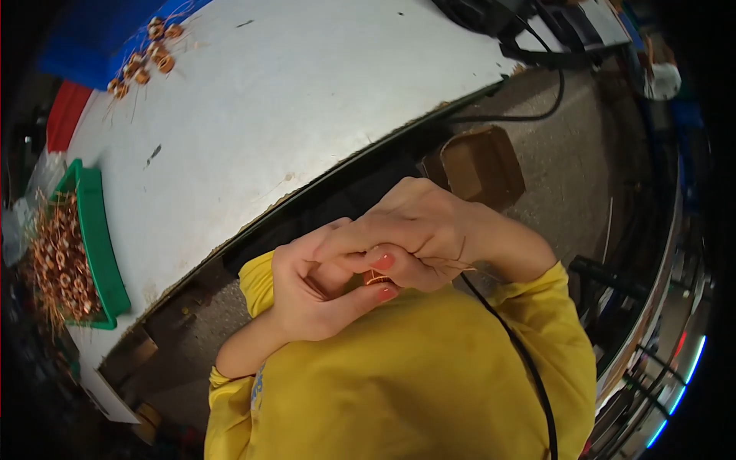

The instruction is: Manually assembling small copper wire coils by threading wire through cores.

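Note:
My two hands meet in front of the yellow shirt, just off the table's edge. A small copper wire coil [373, 279] sits between their fingertips, mostly hidden by them. My left hand [310, 287] is closed, its thumb pressing the coil from below. My right hand [425, 226] curls over from above, its thumb against the coil too. Thin copper wire ends [469, 267] stick out to the right, past my right hand.
At the left of the white table [230, 115] stands a green tray [101, 245] heaped with copper coils. More loose coils [157, 55] lie near a blue bin [84, 46]; a red bin [67, 115] is beside it. A cardboard box [487, 165] sits beyond my right hand. Black equipment [529, 31] occupies the far right corner.

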A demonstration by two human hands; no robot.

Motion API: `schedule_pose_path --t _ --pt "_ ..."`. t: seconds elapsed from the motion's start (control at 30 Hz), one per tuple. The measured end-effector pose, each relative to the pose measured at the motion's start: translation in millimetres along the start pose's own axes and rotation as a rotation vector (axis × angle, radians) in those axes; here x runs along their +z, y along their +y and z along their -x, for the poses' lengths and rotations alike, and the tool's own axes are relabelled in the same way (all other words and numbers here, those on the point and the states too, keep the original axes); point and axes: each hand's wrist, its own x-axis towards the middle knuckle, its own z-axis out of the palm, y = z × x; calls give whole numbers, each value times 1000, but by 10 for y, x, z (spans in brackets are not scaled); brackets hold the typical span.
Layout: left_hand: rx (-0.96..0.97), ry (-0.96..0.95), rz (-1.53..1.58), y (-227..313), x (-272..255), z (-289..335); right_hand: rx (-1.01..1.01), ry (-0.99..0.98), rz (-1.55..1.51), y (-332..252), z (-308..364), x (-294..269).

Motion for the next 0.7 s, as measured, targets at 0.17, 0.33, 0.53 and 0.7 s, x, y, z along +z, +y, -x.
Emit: schedule_pose_path --t 0.17,0.33,0.53,0.7 --pt "-116 2 254 -10 117 -31 195 26 -307 -165 89 -235" --pt "-48 -2 544 -59 -187 359 -5 498 -47 -298 203 -772" --pt "-3 -78 592 494 -439 642 120 533 61 -751 -286 -361" --pt "-48 -169 201 893 -289 788 284 127 324 -763 -1558 -52"
